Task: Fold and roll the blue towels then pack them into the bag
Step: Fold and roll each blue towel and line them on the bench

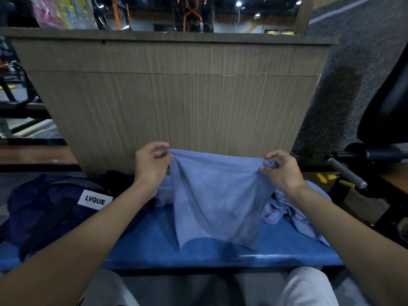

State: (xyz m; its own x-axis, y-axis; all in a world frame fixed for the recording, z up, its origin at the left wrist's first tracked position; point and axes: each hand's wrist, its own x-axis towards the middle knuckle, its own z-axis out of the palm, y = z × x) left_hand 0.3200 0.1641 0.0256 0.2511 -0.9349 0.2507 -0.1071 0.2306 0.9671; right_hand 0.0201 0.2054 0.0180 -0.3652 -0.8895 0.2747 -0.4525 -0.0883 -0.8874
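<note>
A light blue towel [218,199] hangs spread in the air above the blue bench [198,252]. My left hand [152,162] pinches its upper left corner and my right hand [281,167] pinches its upper right corner. The towel's lower edge drapes down close to the bench top. More crumpled blue towel cloth [287,210] lies on the bench to the right, partly behind my right forearm. A dark navy bag [50,206] with a white "LVQUE" label lies on the left end of the bench, under my left forearm.
A tall wood-grain panel [176,96] stands right behind the bench. Black gym equipment with a grey padded handle [346,173] sits at the right. My knees in light trousers [304,288] are under the bench's front edge.
</note>
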